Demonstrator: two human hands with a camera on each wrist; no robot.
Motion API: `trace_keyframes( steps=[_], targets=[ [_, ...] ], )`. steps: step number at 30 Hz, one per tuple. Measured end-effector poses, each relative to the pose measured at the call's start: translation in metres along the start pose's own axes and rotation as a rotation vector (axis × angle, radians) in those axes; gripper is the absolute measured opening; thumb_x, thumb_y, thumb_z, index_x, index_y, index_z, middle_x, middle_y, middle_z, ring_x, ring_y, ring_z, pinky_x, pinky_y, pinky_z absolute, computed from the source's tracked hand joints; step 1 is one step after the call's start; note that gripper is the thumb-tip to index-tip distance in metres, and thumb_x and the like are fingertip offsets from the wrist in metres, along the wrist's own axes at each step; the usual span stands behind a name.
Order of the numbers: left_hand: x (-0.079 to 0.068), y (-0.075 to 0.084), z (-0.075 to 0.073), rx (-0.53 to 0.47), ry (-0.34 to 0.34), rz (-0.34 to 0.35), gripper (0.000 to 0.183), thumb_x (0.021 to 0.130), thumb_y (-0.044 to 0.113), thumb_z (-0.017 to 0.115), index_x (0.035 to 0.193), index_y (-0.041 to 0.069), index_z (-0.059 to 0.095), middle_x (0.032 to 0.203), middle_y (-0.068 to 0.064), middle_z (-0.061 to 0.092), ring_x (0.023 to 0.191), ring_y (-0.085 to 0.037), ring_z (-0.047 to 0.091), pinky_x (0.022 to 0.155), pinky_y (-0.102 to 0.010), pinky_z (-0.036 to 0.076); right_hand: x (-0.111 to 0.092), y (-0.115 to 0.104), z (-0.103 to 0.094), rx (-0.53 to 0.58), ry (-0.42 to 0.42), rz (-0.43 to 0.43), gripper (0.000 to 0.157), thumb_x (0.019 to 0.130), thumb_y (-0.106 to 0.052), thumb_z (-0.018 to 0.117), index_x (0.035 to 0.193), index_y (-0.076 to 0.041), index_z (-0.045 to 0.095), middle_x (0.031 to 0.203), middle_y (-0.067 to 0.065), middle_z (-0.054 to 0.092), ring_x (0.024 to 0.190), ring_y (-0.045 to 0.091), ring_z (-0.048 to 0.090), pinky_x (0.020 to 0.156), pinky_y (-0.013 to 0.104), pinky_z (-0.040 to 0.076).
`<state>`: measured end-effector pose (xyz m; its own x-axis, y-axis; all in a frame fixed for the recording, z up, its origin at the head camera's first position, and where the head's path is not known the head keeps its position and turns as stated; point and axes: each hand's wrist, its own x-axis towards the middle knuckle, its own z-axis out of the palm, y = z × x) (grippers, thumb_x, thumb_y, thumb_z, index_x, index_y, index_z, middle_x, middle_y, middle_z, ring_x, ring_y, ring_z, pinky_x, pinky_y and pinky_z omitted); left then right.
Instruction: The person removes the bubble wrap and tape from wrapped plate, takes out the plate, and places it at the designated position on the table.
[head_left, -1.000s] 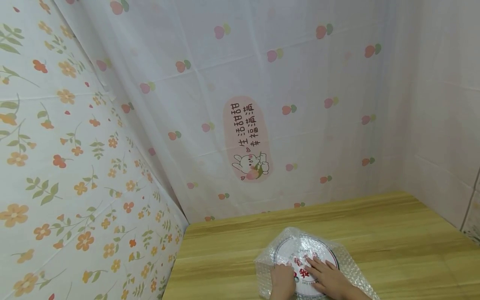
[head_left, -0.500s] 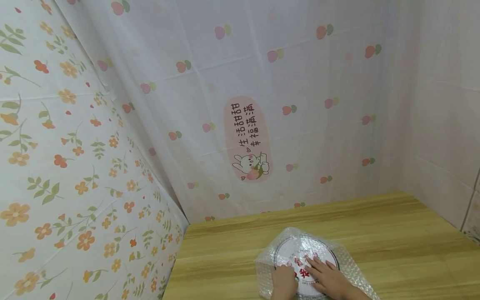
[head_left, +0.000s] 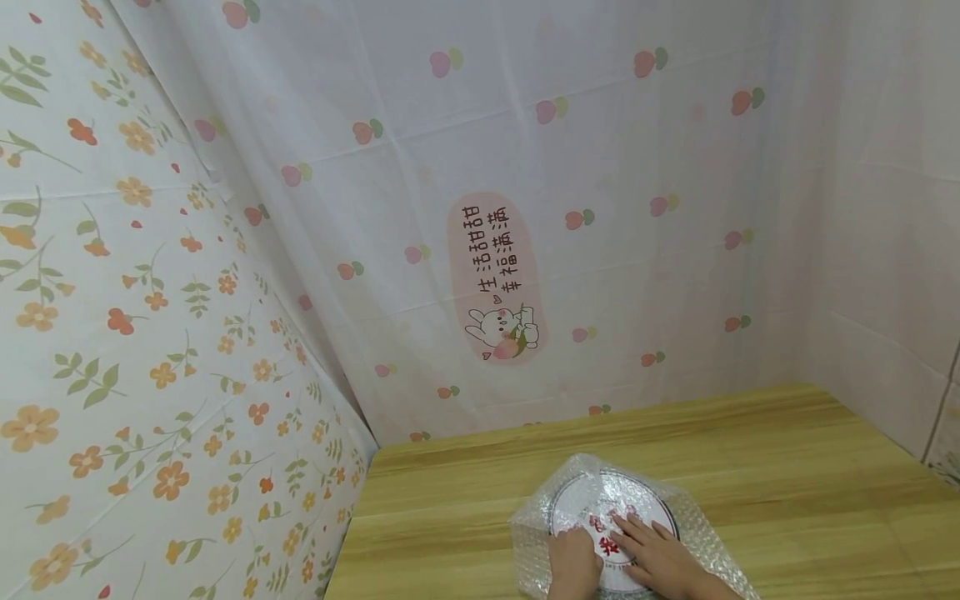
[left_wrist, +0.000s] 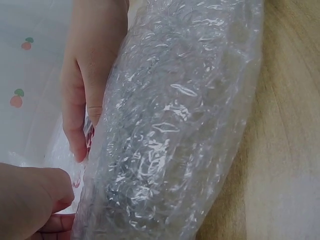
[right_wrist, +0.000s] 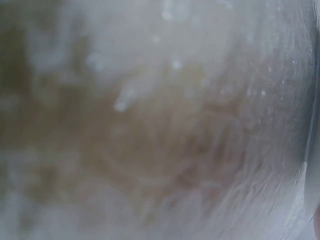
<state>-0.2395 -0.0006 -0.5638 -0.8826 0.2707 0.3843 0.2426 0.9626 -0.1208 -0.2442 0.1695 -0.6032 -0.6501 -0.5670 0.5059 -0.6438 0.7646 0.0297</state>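
On the wood-grain table (head_left: 442, 517) lies a flat, round white thing (head_left: 637, 498) with a dark rim and red lettering. Clear bubble wrap (head_left: 530, 533) covers it and spreads past its edge. My right hand (head_left: 663, 562) rests on top with its fingers stretched out over the lettering. Beside it my left hand (head_left: 574, 564) has curled fingers against the wrapped face. Whether they pinch anything is hidden. The left wrist view shows the thick side of the bubble wrap (left_wrist: 165, 125), the left hand (left_wrist: 30, 200) and the right hand (left_wrist: 95, 55). Blurred bubble wrap (right_wrist: 160, 115) fills the right wrist view.
Behind the table hangs a white curtain (head_left: 630, 275) with small fruit prints and a pink patch of writing. A floral sheet (head_left: 187, 333) stands along the left, and a pale wall (head_left: 885, 250) along the right.
My left hand has shifted slightly right and toward me over the wrapped face. The right hand and the round thing have stayed put.
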Motion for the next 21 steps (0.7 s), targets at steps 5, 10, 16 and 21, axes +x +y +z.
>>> trace_keyframes(
  steps=[5, 10, 16, 21],
  targets=[
    [-0.0001, 0.0012, 0.0018, -0.029, 0.032, 0.002, 0.022, 0.059, 0.031, 0.070, 0.061, 0.014, 0.056, 0.056, 0.002, 0.053, 0.055, -0.014, 0.053, 0.053, -0.027, 0.040, -0.0002, 0.0003, 0.0019, 0.017, -0.014, 0.001, 0.044, 0.084, -0.041, 0.054, 0.117, -0.012, 0.059, 0.127, 0.004, 0.049, 0.115, 0.027, 0.045, 0.080, 0.048, 0.041],
    [0.0005, 0.0019, 0.0039, -0.075, 0.070, 0.001, 0.021, 0.061, 0.027, 0.069, 0.060, 0.013, 0.053, 0.054, 0.001, 0.053, 0.052, -0.015, 0.054, 0.050, -0.027, 0.040, 0.0015, -0.0002, 0.0001, 0.056, -0.044, 0.011, 0.045, 0.084, -0.040, 0.054, 0.116, -0.009, 0.059, 0.124, 0.009, 0.051, 0.109, 0.036, 0.048, 0.076, 0.052, 0.041],
    [-0.0001, 0.0022, 0.0034, -0.121, 0.120, -0.004, 0.019, 0.061, 0.023, 0.068, 0.059, 0.012, 0.053, 0.052, -0.002, 0.053, 0.049, -0.016, 0.054, 0.045, -0.028, 0.040, 0.0016, -0.0010, -0.0004, 0.029, -0.015, 0.008, 0.045, 0.084, -0.041, 0.055, 0.116, -0.010, 0.060, 0.124, 0.008, 0.051, 0.109, 0.032, 0.049, 0.076, 0.051, 0.041],
    [-0.0008, 0.0021, 0.0031, -0.149, 0.108, 0.005, 0.022, 0.060, 0.026, 0.071, 0.060, 0.012, 0.054, 0.053, -0.001, 0.053, 0.049, -0.016, 0.054, 0.046, -0.028, 0.040, 0.0016, -0.0008, -0.0019, 0.030, -0.007, -0.004, 0.045, 0.085, -0.040, 0.054, 0.116, -0.009, 0.059, 0.126, 0.006, 0.050, 0.119, 0.026, 0.040, 0.076, 0.051, 0.041]
  ],
)
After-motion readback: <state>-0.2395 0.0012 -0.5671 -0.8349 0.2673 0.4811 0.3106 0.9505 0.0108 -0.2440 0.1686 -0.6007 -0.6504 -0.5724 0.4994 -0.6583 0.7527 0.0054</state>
